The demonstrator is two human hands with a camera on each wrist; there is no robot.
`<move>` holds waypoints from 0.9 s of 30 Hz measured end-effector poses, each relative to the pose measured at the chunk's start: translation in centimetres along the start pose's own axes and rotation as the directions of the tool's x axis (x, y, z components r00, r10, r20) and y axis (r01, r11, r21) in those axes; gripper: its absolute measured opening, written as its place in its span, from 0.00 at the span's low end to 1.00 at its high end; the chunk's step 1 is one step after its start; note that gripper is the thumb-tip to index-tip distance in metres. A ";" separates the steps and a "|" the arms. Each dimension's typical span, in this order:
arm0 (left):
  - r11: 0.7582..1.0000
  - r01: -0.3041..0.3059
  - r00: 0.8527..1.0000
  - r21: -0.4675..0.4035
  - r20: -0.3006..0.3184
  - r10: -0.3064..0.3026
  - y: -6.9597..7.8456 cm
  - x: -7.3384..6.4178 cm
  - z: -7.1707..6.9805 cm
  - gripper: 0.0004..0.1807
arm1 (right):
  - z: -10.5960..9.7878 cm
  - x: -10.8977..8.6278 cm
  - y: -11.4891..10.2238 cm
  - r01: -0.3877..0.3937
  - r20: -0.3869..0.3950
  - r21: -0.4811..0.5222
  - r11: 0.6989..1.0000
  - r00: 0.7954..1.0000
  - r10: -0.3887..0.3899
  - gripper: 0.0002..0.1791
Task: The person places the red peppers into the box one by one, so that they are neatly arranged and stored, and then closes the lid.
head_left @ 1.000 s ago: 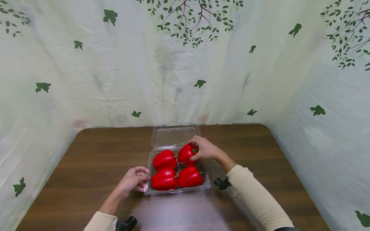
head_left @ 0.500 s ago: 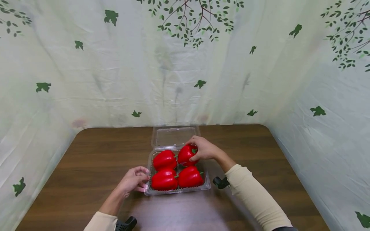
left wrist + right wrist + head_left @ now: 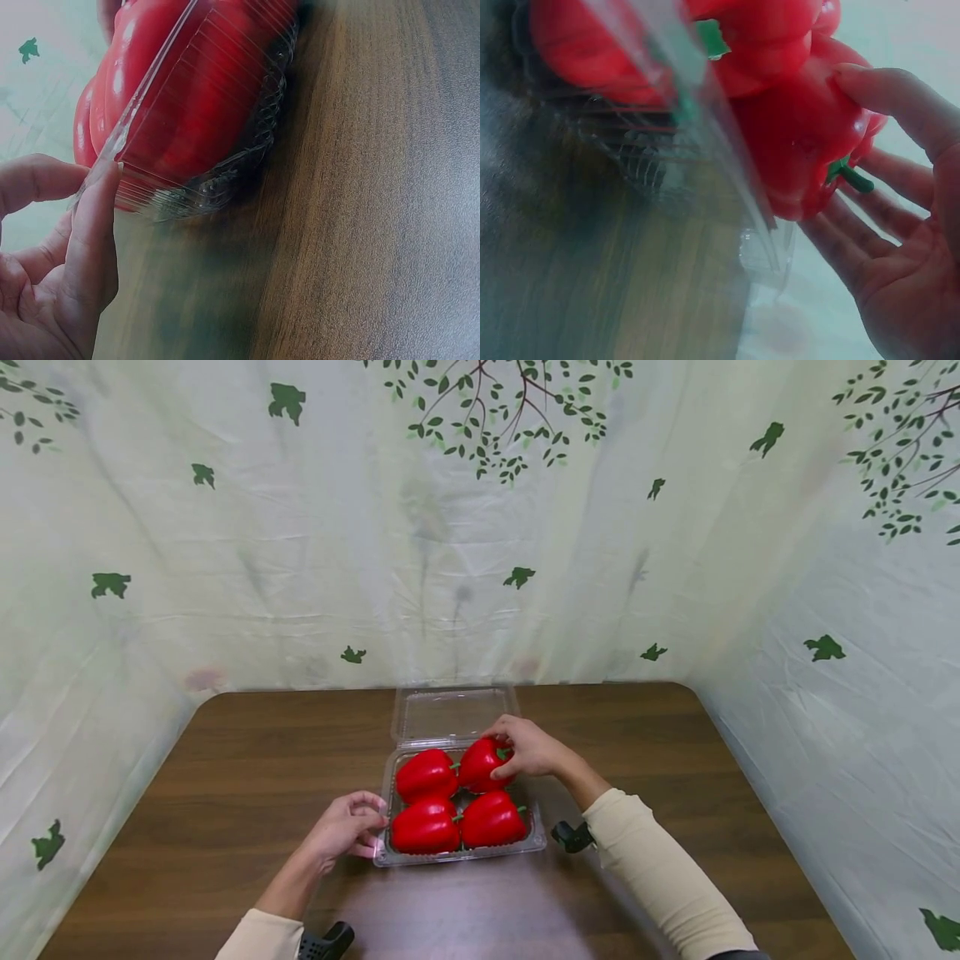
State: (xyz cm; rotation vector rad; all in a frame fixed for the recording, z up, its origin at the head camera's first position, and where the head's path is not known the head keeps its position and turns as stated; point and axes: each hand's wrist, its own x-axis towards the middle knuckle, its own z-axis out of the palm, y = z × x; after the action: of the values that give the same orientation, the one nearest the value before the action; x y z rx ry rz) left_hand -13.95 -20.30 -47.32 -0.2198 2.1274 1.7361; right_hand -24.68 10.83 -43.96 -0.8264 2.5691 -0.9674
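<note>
One red bell pepper (image 3: 474, 769) sits gripped between my right fingers (image 3: 900, 176); pushed askew, it could shift the clamshell (image 3: 465, 857) my left fingers (image 3: 94, 225) pinch.

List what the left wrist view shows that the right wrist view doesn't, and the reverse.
Only the left wrist view: the left hand, pinching the clear box by its rim.
Only the right wrist view: green stems, one on the red pepper gripped by the right hand.
Both: other red peppers, the box, brown table, pale sheet and, it seems, part of the right hand.
</note>
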 end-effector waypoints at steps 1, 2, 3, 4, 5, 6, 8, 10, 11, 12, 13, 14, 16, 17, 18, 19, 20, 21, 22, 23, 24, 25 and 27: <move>1.000 0.002 1.000 0.001 -0.002 -0.002 0.0 0.0 0.0 0.12 | 0.0 0.0 0.1 0.009 0.001 -0.006 1.000 1.000 -0.009 0.30; 1.000 0.003 1.000 0.002 -0.003 -0.003 0.0 0.0 0.0 0.12 | 0.0 -0.1 0.2 0.020 0.003 -0.015 1.000 1.000 -0.020 0.30; 1.000 0.005 1.000 0.003 -0.003 -0.005 0.0 0.0 0.0 0.12 | 0.0 -0.1 0.3 0.032 0.006 -0.026 0.999 0.999 -0.032 0.30; 1.000 0.007 1.000 0.004 -0.002 -0.007 0.1 0.0 0.0 0.13 | 0.0 -0.1 0.4 0.044 0.008 -0.037 0.998 0.999 -0.044 0.30; 1.000 0.007 1.000 0.003 -0.003 -0.007 0.1 0.0 0.0 0.13 | 0.1 -0.1 0.5 0.057 0.009 -0.050 0.997 0.998 -0.057 0.30; 1.000 0.008 1.000 0.003 -0.003 -0.008 0.1 0.0 0.0 0.13 | 0.1 -0.1 0.6 0.065 0.011 -0.062 0.996 0.998 -0.065 0.31; 1.000 0.008 1.000 0.006 -0.002 -0.008 0.2 -0.1 0.0 0.13 | 0.2 -0.2 0.8 0.080 0.013 -0.075 0.994 0.997 -0.079 0.31; 1.000 0.010 1.000 0.007 -0.004 -0.010 0.3 -0.1 0.0 0.13 | 0.2 -0.2 1.0 0.086 0.013 -0.087 0.993 0.996 -0.085 0.31; 1.000 0.011 1.000 0.007 -0.006 -0.011 0.3 -0.1 0.1 0.13 | 0.3 -0.2 1.1 0.088 0.014 -0.095 0.992 0.996 -0.087 0.31; 1.000 0.012 1.000 0.007 -0.006 -0.012 0.3 -0.1 0.1 0.13 | 0.4 -0.2 1.2 0.090 0.016 -0.100 0.991 0.996 -0.089 0.31; 1.000 0.013 1.000 0.007 -0.006 -0.013 0.3 -0.1 0.1 0.13 | 0.4 -0.2 1.2 0.095 0.015 -0.107 0.990 0.995 -0.094 0.31; 1.000 0.013 1.000 0.006 -0.006 -0.013 0.3 -0.1 0.1 0.12 | 0.5 -0.2 1.3 0.099 0.015 -0.122 0.988 0.995 -0.098 0.31; 1.000 0.012 1.000 0.005 -0.004 -0.012 0.3 0.0 0.1 0.12 | 0.7 -0.2 1.5 0.108 0.009 -0.145 0.983 0.994 -0.108 0.31; 1.000 0.011 1.000 0.004 -0.003 -0.011 0.3 0.0 0.2 0.12 | 0.8 -0.3 1.6 0.113 0.005 -0.151 0.982 0.993 -0.114 0.31; 1.000 0.011 1.000 0.002 -0.003 -0.011 0.3 0.0 0.2 0.12 | 0.8 -0.3 1.7 0.118 -0.001 -0.151 0.982 0.993 -0.119 0.31; 1.000 0.010 1.000 0.002 -0.003 -0.010 0.3 0.0 0.2 0.12 | 0.9 -0.4 1.8 0.122 -0.007 -0.149 0.981 0.992 -0.124 0.31; 1.000 0.009 1.000 0.002 -0.003 -0.009 0.3 0.0 0.2 0.12 | 1.0 -0.5 1.9 0.124 -0.013 -0.142 0.982 0.992 -0.127 0.31; 1.000 0.010 1.000 0.002 -0.005 -0.010 0.2 0.0 0.2 0.12 | 1.0 -0.5 2.0 0.126 -0.019 -0.132 0.983 0.991 -0.130 0.31; 1.000 0.010 1.000 0.001 -0.006 -0.010 0.2 0.0 0.2 0.12 | 1.1 -0.6 2.0 0.127 -0.025 -0.120 0.985 0.991 -0.131 0.31; 1.000 0.010 1.000 0.000 -0.007 -0.010 0.2 0.0 0.2 0.12 | 1.1 -0.7 2.1 0.127 -0.030 -0.109 0.986 0.991 -0.131 0.32; 1.000 0.010 1.000 0.000 -0.006 -0.010 0.2 0.0 0.1 0.12 | 1.1 -0.8 2.1 0.128 -0.035 -0.102 0.987 0.991 -0.132 0.32; 1.000 0.010 1.000 0.001 -0.005 -0.010 0.2 0.0 0.1 0.12 | 1.2 -0.9 2.2 0.121 -0.039 -0.098 0.988 0.991 -0.125 0.32; 1.000 0.011 1.000 0.002 -0.003 -0.011 0.2 0.0 0.1 0.12 | 1.2 -1.1 2.2 0.110 -0.045 -0.093 0.990 0.992 -0.114 0.32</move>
State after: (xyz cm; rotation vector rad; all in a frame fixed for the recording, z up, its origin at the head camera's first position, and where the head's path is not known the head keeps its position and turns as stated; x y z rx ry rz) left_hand -14.03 -20.17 -47.12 -0.2340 2.1257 1.7288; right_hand -24.20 12.25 -46.30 -0.9926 2.6508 -0.9203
